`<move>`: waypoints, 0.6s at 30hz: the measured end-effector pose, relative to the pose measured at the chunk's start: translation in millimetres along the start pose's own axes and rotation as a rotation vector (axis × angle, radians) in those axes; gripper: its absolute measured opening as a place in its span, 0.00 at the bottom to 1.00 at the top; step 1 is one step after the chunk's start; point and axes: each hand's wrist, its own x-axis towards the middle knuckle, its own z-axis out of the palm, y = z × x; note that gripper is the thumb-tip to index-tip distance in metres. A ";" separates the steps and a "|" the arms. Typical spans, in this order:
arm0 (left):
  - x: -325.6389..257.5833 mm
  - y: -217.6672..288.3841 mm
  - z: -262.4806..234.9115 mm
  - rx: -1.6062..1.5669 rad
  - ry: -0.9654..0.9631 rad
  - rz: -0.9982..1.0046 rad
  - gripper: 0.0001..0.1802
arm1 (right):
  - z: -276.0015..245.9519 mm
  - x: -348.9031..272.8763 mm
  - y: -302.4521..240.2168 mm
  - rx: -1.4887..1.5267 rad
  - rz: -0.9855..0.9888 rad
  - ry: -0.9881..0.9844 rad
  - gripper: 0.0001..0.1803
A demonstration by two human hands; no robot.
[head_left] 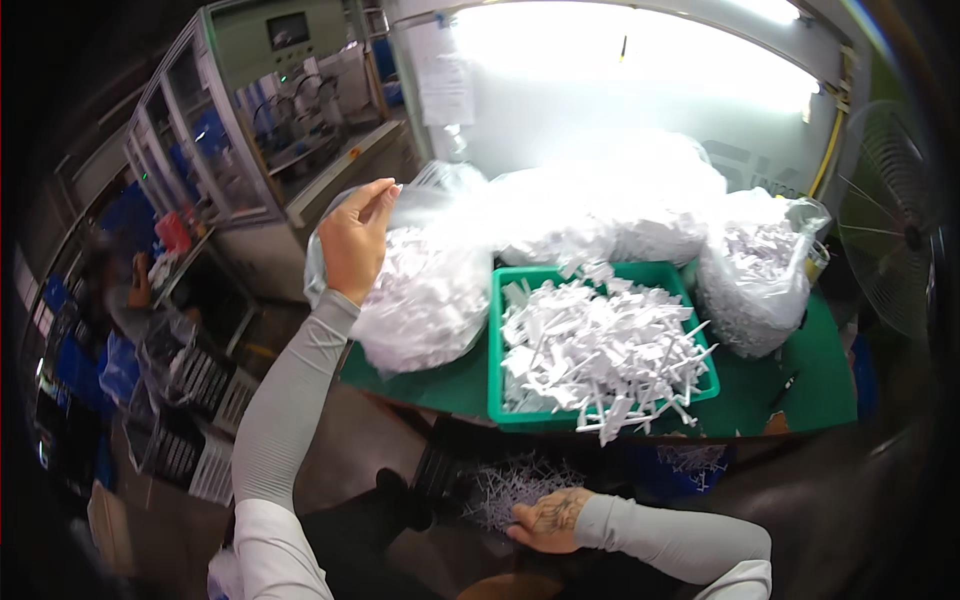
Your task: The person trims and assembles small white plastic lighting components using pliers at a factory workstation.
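Observation:
My left hand is raised over a clear plastic bag full of white pieces. Its thumb and fingers pinch a tiny white piece, too small to name. Low in the view, my right hand is curled beside a heap of thin white plastic pieces in a dark container under the table edge. What those curled fingers hold, if anything, is hidden. Between the bags, a green tray is heaped with small white plastic parts, some poking over its front rim.
More filled bags stand behind the tray, and another bag is at its right. A black pen-like object lies on the green table. A fan stands at right. Crates and a person are at left.

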 end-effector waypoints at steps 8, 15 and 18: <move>81.5 -105.5 83.3 0.525 -0.321 -0.336 0.10 | -7.2 -1.6 -6.2 -0.010 -0.031 -0.210 0.29; 74.2 -150.7 125.6 0.274 -0.441 -0.510 0.31 | -0.8 -9.0 7.0 0.070 -0.024 -0.202 0.30; 51.7 -175.0 121.3 0.135 -0.531 -0.370 0.36 | -20.1 0.7 -6.9 0.049 -0.013 -0.308 0.29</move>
